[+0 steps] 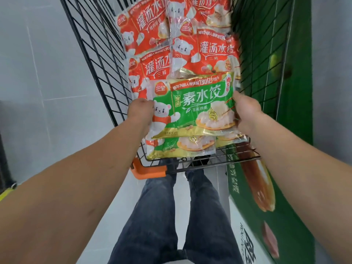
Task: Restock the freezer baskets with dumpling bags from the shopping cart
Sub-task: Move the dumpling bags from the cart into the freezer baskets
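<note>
A person's left hand and right hand grip opposite ends of a green plastic dumpling bag, fingers curled around its edges, above a black wire shopping cart stacked with red dumpling bags.

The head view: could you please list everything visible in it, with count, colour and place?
green dumpling bags: at least three, green and gold, stacked at the cart's near end, top one held at both ends
red dumpling bags: at least five, red and white, piled further along in the cart
shopping cart: one, black wire, centre
cart handle: one, orange, near end
display case: one, green, right
floor: grey tiles
left hand: grips the top bag's left end
right hand: grips its right end
legs: two, blue jeans, bottom
</note>
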The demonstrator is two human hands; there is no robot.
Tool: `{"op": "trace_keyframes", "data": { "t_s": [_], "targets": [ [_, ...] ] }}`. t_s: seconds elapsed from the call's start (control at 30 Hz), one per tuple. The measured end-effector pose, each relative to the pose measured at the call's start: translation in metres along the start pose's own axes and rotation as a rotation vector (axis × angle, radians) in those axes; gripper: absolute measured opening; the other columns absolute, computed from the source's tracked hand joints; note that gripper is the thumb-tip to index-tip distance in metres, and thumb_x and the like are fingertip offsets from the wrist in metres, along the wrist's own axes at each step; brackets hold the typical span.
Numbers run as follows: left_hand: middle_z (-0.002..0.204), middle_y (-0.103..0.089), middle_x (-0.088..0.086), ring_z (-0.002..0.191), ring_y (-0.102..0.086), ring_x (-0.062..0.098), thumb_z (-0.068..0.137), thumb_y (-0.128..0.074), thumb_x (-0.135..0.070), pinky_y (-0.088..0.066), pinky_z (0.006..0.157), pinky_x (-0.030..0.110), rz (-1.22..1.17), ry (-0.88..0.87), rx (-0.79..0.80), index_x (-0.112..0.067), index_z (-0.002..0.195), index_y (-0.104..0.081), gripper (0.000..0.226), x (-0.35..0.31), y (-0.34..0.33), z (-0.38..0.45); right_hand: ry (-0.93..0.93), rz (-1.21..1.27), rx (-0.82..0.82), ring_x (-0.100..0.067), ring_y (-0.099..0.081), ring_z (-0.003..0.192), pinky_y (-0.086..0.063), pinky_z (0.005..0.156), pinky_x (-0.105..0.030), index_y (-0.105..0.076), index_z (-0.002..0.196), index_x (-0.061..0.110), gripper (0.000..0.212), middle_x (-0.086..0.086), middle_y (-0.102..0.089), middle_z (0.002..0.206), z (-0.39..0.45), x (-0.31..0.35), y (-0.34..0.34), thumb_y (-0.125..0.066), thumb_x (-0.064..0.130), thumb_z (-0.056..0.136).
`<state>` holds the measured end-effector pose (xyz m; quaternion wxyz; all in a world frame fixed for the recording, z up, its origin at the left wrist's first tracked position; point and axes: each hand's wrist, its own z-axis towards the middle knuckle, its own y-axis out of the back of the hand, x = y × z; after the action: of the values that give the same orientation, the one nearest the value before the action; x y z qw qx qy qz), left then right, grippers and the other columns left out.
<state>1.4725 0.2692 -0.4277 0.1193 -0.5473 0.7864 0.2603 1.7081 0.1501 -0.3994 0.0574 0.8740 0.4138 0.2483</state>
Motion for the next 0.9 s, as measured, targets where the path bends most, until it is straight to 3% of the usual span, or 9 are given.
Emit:
{"op": "trace_keyframes", "data": {
  "t_s": [0.13,0.23,0.3,0.37,0.53,0.67,0.73,0.9],
  "targets": [
    [0.093,-0.075,0.015,0.089,-0.072,0.037,0.078,-0.061,-0.018,-0.059,0.079,0.057,0.038,-0.062,-0.012,-0.013,0.083,-0.068,0.010,-0.008,0.005,-0.014,0.015,0.062,0.052,-0.020,-0.073,0.085,-0.062,0.072,-0.042,-0.070,0.106,0.014,0.021,-0.004,-0.076,0.099,-0.020,-0.008,0.004,-0.060,0.029,0.096],
    [0.091,-0.075,0.017,0.087,-0.072,0.038,0.083,-0.062,-0.014,-0.059,0.078,0.057,0.038,-0.117,0.006,-0.015,0.069,-0.066,0.014,-0.018,0.010,-0.033,0.075,0.116,0.015,-0.022,-0.073,0.085,-0.062,0.076,-0.042,-0.070,0.098,0.013,0.009,-0.007,-0.075,0.099,-0.035,-0.018,0.008,-0.062,0.017,0.095],
    [0.091,-0.075,0.012,0.086,-0.073,0.034,0.088,-0.061,-0.014,-0.059,0.079,0.053,0.056,-0.144,0.053,-0.014,0.075,-0.069,0.015,-0.026,0.016,-0.047,0.092,0.169,-0.016,-0.023,-0.073,0.085,-0.062,0.076,-0.041,-0.069,0.088,0.016,0.010,-0.008,-0.075,0.096,-0.052,-0.022,0.016,-0.062,0.014,0.095],
    [0.096,-0.075,0.014,0.088,-0.073,0.035,0.089,-0.062,-0.015,-0.058,0.081,0.056,0.058,-0.166,0.095,-0.009,0.084,-0.071,0.011,-0.033,0.021,-0.054,0.104,0.217,-0.034,-0.019,-0.072,0.076,-0.060,0.067,-0.034,-0.067,0.086,0.017,0.014,-0.006,-0.074,0.091,-0.068,-0.027,0.025,-0.059,0.013,0.097],
    [0.092,-0.074,0.014,0.090,-0.071,0.035,0.094,-0.061,-0.015,-0.060,0.080,0.048,0.158,-0.300,0.180,-0.014,0.078,-0.071,0.018,-0.058,0.019,-0.099,0.166,0.329,-0.079,-0.024,-0.075,0.086,-0.061,0.077,-0.043,-0.069,0.096,0.013,0.011,-0.008,-0.076,0.097,-0.118,-0.031,0.066,-0.058,0.017,0.098],
    [0.078,-0.072,0.006,0.079,-0.070,0.029,0.094,-0.061,-0.023,-0.059,0.073,0.039,0.266,-0.409,0.233,-0.020,0.077,-0.072,0.020,-0.084,0.001,-0.137,0.217,0.477,-0.112,-0.031,-0.074,0.088,-0.059,0.082,-0.053,-0.070,0.099,0.007,0.014,-0.013,-0.076,0.098,-0.146,-0.030,0.097,-0.059,0.014,0.095],
    [0.078,-0.070,0.004,0.074,-0.068,0.024,0.096,-0.059,-0.019,-0.057,0.070,0.035,0.290,-0.475,0.268,-0.017,0.082,-0.071,0.019,-0.096,-0.013,-0.157,0.242,0.537,-0.146,-0.030,-0.073,0.090,-0.058,0.085,-0.051,-0.070,0.094,0.006,0.014,-0.013,-0.076,0.096,-0.158,-0.030,0.113,-0.057,0.010,0.095],
    [0.083,-0.074,0.008,0.083,-0.072,0.029,0.093,-0.062,-0.018,-0.061,0.078,0.045,0.345,-0.597,0.343,-0.018,0.075,-0.071,0.020,-0.116,-0.058,-0.208,0.284,0.652,-0.209,-0.032,-0.072,0.096,-0.058,0.086,-0.048,-0.069,0.099,0.002,0.015,-0.014,-0.075,0.099,-0.179,-0.044,0.164,-0.056,0.008,0.094]
  ]
}}
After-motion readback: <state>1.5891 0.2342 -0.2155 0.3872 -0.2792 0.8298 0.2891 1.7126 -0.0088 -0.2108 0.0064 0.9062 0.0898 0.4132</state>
